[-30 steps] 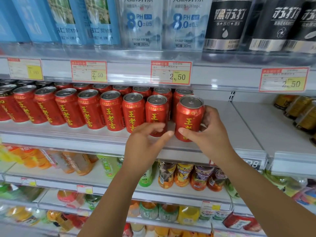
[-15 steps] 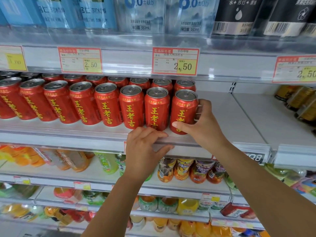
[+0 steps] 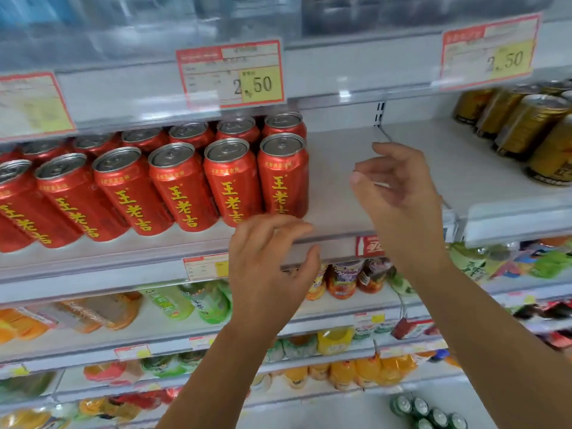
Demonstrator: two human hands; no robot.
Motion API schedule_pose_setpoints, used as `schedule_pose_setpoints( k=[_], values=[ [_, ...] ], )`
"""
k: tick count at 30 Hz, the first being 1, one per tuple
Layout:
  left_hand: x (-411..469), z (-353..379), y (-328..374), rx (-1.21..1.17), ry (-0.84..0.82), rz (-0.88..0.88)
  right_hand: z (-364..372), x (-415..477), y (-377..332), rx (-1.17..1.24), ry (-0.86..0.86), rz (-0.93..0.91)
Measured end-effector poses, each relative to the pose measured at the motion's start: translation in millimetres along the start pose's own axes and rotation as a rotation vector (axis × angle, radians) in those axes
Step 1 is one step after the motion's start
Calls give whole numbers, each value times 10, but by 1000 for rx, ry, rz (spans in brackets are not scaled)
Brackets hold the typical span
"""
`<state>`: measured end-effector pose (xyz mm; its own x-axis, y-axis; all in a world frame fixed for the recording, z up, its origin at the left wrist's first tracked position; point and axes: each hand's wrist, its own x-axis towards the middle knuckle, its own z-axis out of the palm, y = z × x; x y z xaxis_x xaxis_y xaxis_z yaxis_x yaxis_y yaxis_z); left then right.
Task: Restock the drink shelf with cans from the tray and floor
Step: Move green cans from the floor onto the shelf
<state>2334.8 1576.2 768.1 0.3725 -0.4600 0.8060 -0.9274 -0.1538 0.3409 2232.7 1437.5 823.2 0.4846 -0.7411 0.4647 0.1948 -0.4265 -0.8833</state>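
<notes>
Red cans with yellow characters stand in two rows on the grey drink shelf (image 3: pixel 337 193). The rightmost front red can (image 3: pixel 283 174) stands upright at the end of the row, untouched. My right hand (image 3: pixel 399 199) hovers just right of that can over bare shelf, fingers spread, holding nothing. My left hand (image 3: pixel 272 267) is lower, at the shelf's front lip below the last can, fingers loosely apart and empty.
Gold cans (image 3: pixel 523 125) fill the shelf section at the right. Price tags (image 3: pixel 230 74) hang from the shelf above. Bottled juices and teas (image 3: pixel 192 301) fill the lower shelves. Green-topped cans (image 3: pixel 428 411) sit low at the bottom right.
My right hand has let go of the last red can and drawn back to the right. The can now stands in the front row. The view has shifted right and down.
</notes>
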Motion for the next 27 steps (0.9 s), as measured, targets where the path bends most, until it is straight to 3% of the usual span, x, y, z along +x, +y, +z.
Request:
schedule_pose_setpoints(
  k=[4, 9, 17, 22, 27],
  values=[
    [-193, 515, 554, -260, -285, -4, -869, -436, 198, -62, 164, 66],
    [-965, 1560, 1230, -462, -869, -197, -2139, -1205, 921, -167, 314, 438],
    [-3068, 3031, 1619, -338, -1524, -443, -3386, -3043, 2652, -301, 487, 1167],
    [-4457, 3803, 1478, -181, -1812, -439, -3576, -4203, 4008, -332, 422, 1495],
    [-5916, 4730, 1006, -63, -1957, -404, -3457, -5360, 5604, -340, 273, 1735]
  ],
)
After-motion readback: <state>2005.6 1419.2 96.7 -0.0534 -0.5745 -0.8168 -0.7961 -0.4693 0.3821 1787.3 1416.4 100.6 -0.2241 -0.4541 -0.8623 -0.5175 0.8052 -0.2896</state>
